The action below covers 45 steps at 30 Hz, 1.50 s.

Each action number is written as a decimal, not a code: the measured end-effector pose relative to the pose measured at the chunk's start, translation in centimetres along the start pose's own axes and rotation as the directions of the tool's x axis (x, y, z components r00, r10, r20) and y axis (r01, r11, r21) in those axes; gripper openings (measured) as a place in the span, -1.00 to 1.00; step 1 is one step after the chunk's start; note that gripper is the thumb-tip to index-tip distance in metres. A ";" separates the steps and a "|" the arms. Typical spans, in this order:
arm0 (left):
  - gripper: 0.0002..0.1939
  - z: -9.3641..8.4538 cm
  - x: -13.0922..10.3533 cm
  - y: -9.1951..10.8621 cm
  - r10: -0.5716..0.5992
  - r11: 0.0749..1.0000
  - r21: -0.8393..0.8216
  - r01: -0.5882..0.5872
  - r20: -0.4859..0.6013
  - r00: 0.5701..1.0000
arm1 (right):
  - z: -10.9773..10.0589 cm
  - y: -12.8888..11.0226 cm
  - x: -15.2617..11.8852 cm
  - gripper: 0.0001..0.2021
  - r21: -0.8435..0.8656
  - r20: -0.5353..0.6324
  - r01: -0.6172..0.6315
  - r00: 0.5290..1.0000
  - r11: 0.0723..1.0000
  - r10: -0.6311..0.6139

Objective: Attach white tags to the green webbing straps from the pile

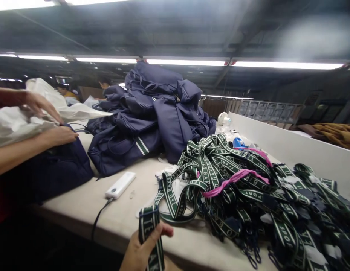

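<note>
Green-white woven strap [150, 235] gripped in one hand [142, 250] at near table edge [78, 210]; which hand unclear, other hand out of frame. Large tangle of same straps [248, 199] on right side looks unsorted. Navy garment pile [152, 113] at far edge. Co-worker's hands [50, 120] handling white plastic bag [22, 120].

Counts of things on and around a pale tabletop [121, 222].

One hand of the wearer [143, 248] shows, holding one green-and-white strap [150, 235]. Two other hands belong to a co-worker: one [40, 105] on one white plastic bag [19, 120], one [60, 135] on one navy bag [50, 169]. One tall heap of navy bags [152, 116], one big tangle of green straps [248, 192], too many to count, two pink cords [234, 180], one white power bank [120, 184], one small white fan [223, 119].
</note>
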<state>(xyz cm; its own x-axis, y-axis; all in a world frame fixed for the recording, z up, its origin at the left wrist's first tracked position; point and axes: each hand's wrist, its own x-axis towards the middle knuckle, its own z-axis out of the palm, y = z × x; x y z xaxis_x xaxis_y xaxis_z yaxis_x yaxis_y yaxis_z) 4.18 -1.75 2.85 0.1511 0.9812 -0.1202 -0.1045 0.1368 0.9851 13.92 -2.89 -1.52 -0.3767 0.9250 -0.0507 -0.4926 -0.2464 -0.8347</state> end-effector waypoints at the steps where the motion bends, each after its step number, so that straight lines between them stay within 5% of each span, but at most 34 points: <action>1: -0.54 0.0 0.5 0.1 0.050 0.999 0.008 -0.050 -0.070 0.996 | 0.3 0.4 -0.2 -0.70 0.011 -0.012 -0.051 0.999 0.999 0.051; 3: -0.56 0.0 1.7 0.0 0.091 0.995 -0.031 -0.098 -0.182 0.979 | 0.8 0.9 -0.5 -0.62 0.021 -0.107 -0.082 0.991 0.996 0.084; 6: -0.59 -0.2 2.8 -0.4 0.003 0.976 -0.212 -0.054 -0.236 0.972 | 0.8 1.1 -0.9 -0.48 -0.054 -0.215 -0.024 0.977 0.998 0.012; 11: -0.62 -0.7 1.5 -1.2 -0.061 0.917 -0.398 0.041 -0.038 0.997 | -0.3 1.4 -1.9 -0.45 0.022 -0.049 -0.081 0.995 0.996 0.082; 15: -0.41 -0.9 -1.2 -2.4 -0.227 0.907 -0.336 0.253 0.117 0.967 | -1.0 1.8 -2.3 -0.43 0.090 0.041 -0.110 0.993 0.990 0.107; 21: -0.43 -0.9 -3.9 -2.7 -0.088 0.977 -0.198 0.072 -0.074 0.993 | -1.2 2.9 -2.5 -0.38 -0.072 0.120 -0.240 0.962 0.968 0.247; 27: -0.50 -2.4 -4.3 -4.0 -0.206 0.889 -0.431 0.158 -0.066 0.976 | -1.5 3.1 -1.6 -0.37 -0.251 0.289 -0.335 0.870 0.908 0.400; 30: -0.59 -4.7 -3.4 -4.3 -0.178 0.868 -0.490 0.085 -0.146 0.973 | -2.4 0.8 0.4 -0.53 -0.511 0.306 -0.274 0.827 0.815 0.471; 32: -0.61 -6.2 -2.9 -4.2 -0.116 0.923 -0.384 0.013 -0.247 0.962 | -3.0 -1.0 2.8 -0.70 -0.720 0.220 -0.059 0.926 0.691 0.307; 34: -0.57 -7.2 -2.8 -4.1 -0.093 0.973 -0.229 0.020 -0.309 0.947 | -3.6 -2.3 6.0 -0.78 -0.912 0.146 0.137 0.989 0.386 -0.007; 36: -0.54 -7.4 -3.3 -4.2 -0.138 0.983 -0.162 0.091 -0.311 0.940 | -4.1 -3.0 9.7 -0.71 -0.978 0.169 0.182 0.977 0.097 -0.130; 41: -0.53 -6.2 -5.7 -5.5 -0.311 0.911 -0.325 0.253 -0.140 0.940 | -4.9 -3.9 17.4 -0.71 -0.985 0.167 0.171 0.979 -0.033 0.118; 45: -0.54 -6.0 -7.1 -6.6 -0.310 0.878 -0.384 0.286 0.001 0.951 | -5.5 -4.4 19.5 -0.82 -0.987 0.118 0.142 0.958 -0.075 0.262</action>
<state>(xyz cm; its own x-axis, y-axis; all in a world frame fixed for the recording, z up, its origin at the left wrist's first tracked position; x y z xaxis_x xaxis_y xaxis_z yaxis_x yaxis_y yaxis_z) -2.05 -8.82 -3.57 0.1766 0.8904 -0.4195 -0.4255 0.4534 0.7832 13.05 17.78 -1.80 -0.5826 0.7870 -0.2029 0.7578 0.4358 -0.4857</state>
